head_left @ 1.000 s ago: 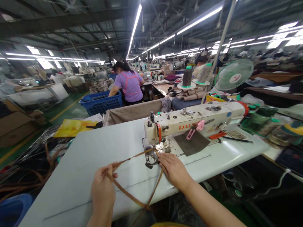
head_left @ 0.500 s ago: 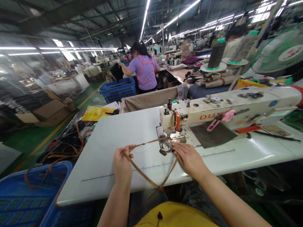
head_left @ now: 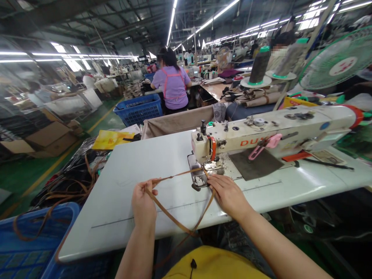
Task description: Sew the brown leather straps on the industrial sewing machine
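A narrow brown strap (head_left: 170,214) runs between my two hands, with one stretch reaching the needle area of the sewing machine (head_left: 232,141) and a slack loop hanging over the table's front edge. My left hand (head_left: 144,203) pinches the strap over the white table, left of the needle. Close by the presser foot (head_left: 204,167), my right hand (head_left: 228,195) lies with its fingers together on the strap at the machine's metal plate (head_left: 200,179). The strap's contact with the needle is too small to make out.
Left of the white tabletop (head_left: 139,162) stand a blue basket (head_left: 62,211) and a heap of brown straps (head_left: 84,182). A dark cloth piece (head_left: 255,164) lies under the machine arm. Beyond the table, a person in purple (head_left: 176,87) sits beside another blue basket (head_left: 139,110).
The view has shifted slightly, so everything sits a little further left. Both hands keep their hold on the strap. The person in purple has lowered an arm from the dark bundle over the basket.
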Motion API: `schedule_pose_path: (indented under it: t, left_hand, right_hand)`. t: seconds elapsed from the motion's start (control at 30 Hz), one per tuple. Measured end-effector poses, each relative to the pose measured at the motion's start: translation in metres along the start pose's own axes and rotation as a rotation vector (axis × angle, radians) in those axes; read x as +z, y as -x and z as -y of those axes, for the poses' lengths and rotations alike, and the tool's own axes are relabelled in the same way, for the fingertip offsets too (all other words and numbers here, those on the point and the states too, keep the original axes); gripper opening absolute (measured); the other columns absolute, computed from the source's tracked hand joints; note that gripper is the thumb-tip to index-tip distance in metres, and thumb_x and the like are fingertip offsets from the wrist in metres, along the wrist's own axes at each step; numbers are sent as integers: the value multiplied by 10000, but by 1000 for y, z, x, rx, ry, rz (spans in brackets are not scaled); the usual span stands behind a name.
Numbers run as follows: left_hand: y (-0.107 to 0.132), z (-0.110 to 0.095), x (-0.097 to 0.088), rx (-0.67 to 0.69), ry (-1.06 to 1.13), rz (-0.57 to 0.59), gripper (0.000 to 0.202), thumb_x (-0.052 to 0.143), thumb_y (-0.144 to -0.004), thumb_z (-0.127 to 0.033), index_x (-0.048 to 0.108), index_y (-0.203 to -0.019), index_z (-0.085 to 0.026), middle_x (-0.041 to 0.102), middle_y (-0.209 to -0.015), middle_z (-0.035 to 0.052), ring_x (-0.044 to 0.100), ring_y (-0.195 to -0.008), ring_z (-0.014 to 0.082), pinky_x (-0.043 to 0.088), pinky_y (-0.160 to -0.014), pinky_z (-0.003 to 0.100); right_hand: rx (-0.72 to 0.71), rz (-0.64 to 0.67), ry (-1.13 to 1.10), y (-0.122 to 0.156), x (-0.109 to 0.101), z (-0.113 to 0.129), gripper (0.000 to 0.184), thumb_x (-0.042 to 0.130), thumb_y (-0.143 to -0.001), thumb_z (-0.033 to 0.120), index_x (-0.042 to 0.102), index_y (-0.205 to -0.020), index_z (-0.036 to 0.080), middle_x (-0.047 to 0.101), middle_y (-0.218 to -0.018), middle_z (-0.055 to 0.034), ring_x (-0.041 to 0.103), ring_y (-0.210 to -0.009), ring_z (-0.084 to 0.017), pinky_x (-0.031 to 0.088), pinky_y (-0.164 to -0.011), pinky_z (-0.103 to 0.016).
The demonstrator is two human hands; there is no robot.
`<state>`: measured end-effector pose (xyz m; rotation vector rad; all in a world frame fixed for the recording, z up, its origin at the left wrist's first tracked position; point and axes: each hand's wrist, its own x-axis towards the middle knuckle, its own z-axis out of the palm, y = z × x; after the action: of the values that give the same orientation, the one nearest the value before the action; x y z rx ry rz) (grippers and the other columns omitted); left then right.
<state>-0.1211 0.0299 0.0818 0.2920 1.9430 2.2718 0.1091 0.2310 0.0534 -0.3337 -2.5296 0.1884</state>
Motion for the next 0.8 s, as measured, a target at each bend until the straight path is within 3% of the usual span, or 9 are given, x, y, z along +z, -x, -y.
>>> schedule_pose_path:
  t: [0.4, 0.63, 0.8]
  left_hand:
    - [3, -15, -9, -57, -34, 104, 363, 728, -895, -526, 630, -949, -181, 798, -1090, 131, 755, -1095, 270, 439, -589, 242]
    - [11, -17, -10, -90, 40, 215, 386, 718, -911, -556, 572, -900, -199, 796, -1078, 139, 747, -1123, 283, 347, -499, 209]
    - [16, -17, -16, -151, 9, 298, 450, 668, -925, -640, 584, -928, -198, 772, -1144, 153, 747, -1115, 284, 341, -482, 206]
  right_hand:
    - [-25, -4, 20, -3, 1, 0, 301, 499, -1077, 256, 729, -1252, 170, 731, -1323, -130, 672, -1251, -301, 543, -1070, -496]
    - [5, -12, 2, 1, 4, -2, 376, 541, -941, 93, 718, -1264, 173, 731, -1315, -130, 672, -1230, -298, 538, -1071, -498]
    - [2, -31, -6, 0, 2, -1, 353, 561, -954, 115, 719, -1262, 183, 739, -1295, -124, 674, -1219, -295, 535, -1070, -495]
